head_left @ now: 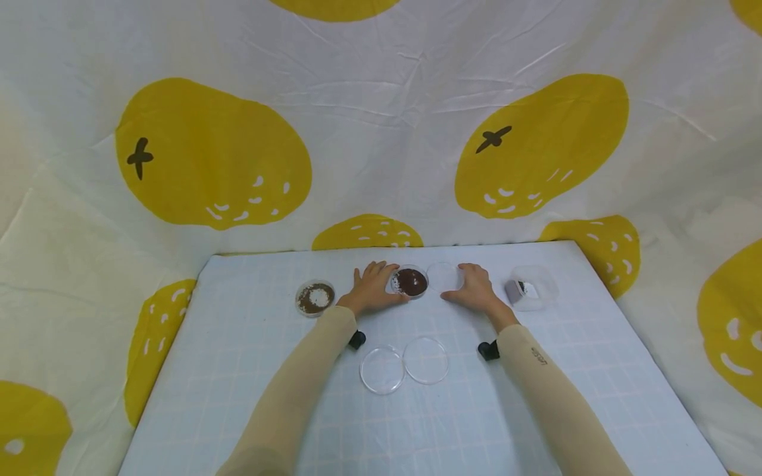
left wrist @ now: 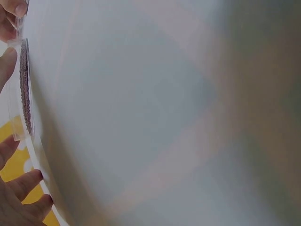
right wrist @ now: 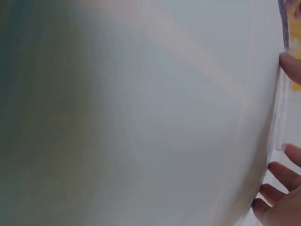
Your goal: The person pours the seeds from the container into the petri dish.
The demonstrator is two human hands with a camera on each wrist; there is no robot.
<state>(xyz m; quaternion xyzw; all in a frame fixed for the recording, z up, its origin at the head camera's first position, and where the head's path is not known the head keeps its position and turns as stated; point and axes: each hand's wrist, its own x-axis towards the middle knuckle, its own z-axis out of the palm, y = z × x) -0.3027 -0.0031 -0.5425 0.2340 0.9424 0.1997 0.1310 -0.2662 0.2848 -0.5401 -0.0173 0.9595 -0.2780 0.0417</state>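
Observation:
My left hand [head_left: 373, 289] holds a round clear petri dish [head_left: 411, 282] by its side, thumb at the near edge and a finger at the far edge. Dark brown granules fill it, with white bits along the left. In the left wrist view the dish [left wrist: 26, 89] appears edge-on. Just to its right, my right hand [head_left: 476, 291] has thumb and forefinger on opposite edges of a clear round dish or lid [head_left: 442, 276]. The right wrist view shows that clear piece [right wrist: 281, 113] edge-on between them, the other fingers spread along the table.
Left of my hands stands another petri dish [head_left: 315, 298] of brown granules with a white patch. Two clear round lids [head_left: 383, 371] lie side by side nearer me. A clear plastic box [head_left: 543, 285] holding a small white-topped container [head_left: 516, 292] stands at the right. A patterned curtain hangs behind.

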